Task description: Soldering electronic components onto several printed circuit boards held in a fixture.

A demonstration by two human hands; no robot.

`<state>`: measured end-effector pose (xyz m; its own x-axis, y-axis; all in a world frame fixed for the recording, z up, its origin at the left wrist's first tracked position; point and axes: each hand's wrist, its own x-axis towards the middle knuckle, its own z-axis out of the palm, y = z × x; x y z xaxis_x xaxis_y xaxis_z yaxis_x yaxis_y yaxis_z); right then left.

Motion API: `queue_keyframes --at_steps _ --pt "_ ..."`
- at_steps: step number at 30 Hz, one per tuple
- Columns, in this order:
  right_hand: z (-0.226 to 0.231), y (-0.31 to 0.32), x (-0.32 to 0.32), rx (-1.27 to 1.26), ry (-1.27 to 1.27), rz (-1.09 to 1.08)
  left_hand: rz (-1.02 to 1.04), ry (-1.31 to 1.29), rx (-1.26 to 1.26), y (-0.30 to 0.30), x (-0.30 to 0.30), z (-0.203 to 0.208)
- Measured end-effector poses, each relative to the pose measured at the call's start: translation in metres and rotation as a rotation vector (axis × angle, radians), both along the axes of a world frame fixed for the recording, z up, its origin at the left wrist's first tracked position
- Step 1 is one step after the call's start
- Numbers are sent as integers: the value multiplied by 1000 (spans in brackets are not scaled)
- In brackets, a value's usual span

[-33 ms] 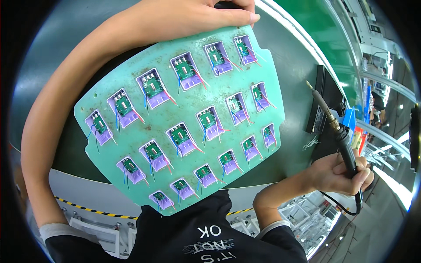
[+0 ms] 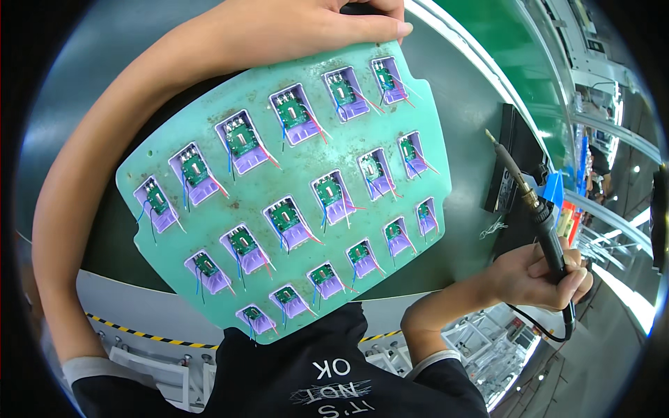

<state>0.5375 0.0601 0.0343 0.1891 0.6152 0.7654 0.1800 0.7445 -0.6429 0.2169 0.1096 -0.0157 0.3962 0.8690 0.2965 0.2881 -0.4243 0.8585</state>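
Observation:
A mint-green fixture board [image 2: 300, 164] fills the middle of the view, tilted up toward me. It carries several small green circuit boards [image 2: 285, 214] in purple holders, each with red, blue and white wires. My left hand [image 2: 327, 28] grips the board's far edge, thumb laid along the top. My right hand [image 2: 547, 279] is at the lower right, closed around the black handle of a soldering iron [image 2: 531, 202]. The iron's tip points up and left, off the board's right edge and clear of it.
A dark grey belt [image 2: 460, 90] lies under the board. A black box [image 2: 517, 157] stands just right of it, behind the iron's tip. Below runs a grey frame with yellow-black striped tape [image 2: 139, 336]. Green surfaces and racks [image 2: 557, 63] lie at the upper right.

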Motion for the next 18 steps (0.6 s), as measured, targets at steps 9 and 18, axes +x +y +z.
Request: queue_keyframes --at_steps 9,18 --pt "-2 1 -8 -9 -131 -75 -192 -299 610 22 2 -34" --pt "-4 4 -14 63 -193 -302 -86 -155 283 5 0 -12"
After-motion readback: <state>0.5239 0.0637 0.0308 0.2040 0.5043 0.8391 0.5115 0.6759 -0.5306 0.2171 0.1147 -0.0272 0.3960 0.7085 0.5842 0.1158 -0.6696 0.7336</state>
